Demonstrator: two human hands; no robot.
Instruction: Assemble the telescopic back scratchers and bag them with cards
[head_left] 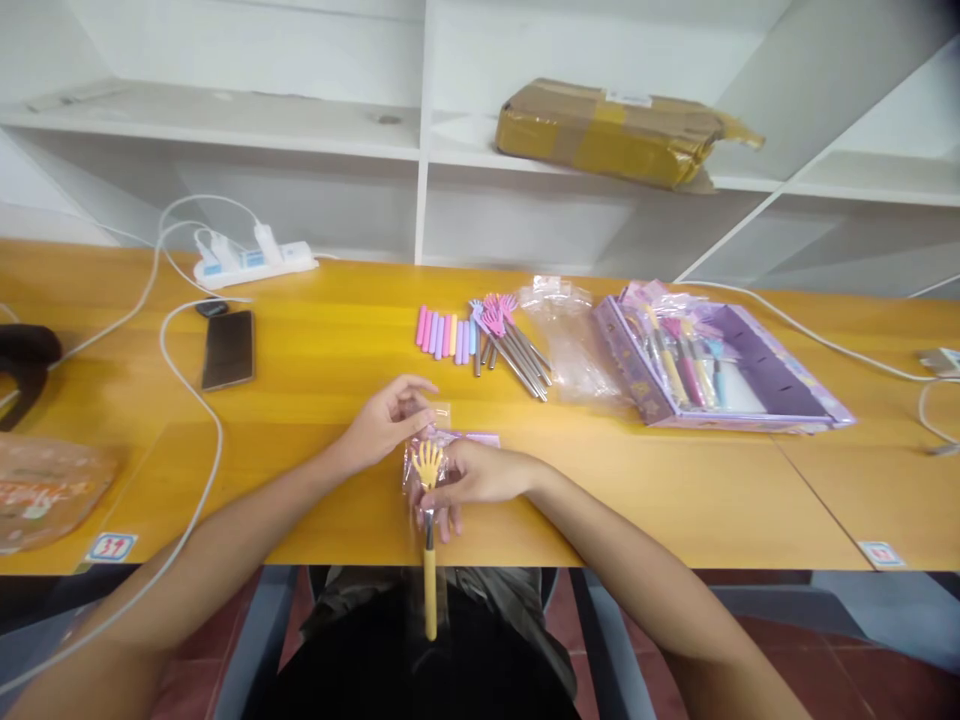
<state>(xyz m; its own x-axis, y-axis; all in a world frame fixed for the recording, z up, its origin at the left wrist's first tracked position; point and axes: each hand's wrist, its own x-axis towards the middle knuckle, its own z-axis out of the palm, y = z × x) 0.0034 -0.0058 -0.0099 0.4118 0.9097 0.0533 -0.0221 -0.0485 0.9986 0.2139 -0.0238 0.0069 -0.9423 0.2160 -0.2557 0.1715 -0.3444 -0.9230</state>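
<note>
Shelving: white compartments (424, 130) rise behind the table, far beyond the fingers, with a taped cardboard parcel (600, 130) lying on one shelf.
Tabletop: yellow-orange wood (322, 370) under both hands; a number sticker (112, 546) sits at the near edge, left of the left fingers.
Yellow back scratcher: the hand-shaped head (427, 462) lies between the two hands, prongs pointing away from the person; its yellow handle (430, 600) reaches past the table edge, nearer the lap than any finger. Clear plastic shows around it.
Right hand (480, 475): thumb pressed on the metal shaft just below the prongs, pinching it against fingers partly hidden underneath.
Left hand (394, 415): fingers curled, thumb close to them at the upper end of the plastic; I can't tell whether they grip it.
Coloured handle tubes (446, 335): a neat row of pink, purple, yellow and blue, just beyond the left fingertips.
Loose scratcher rods (517, 350): heaped with pink, purple and blue heads, beyond the right fingers.
Clear bags (574, 350): beside that heap, farther right.
Purple box (817, 400): well right of the right fingers, wrapped scratchers (690, 370) inside.
Phone (229, 350): left of the left fingers, with a white power strip (259, 262) behind it.
</note>
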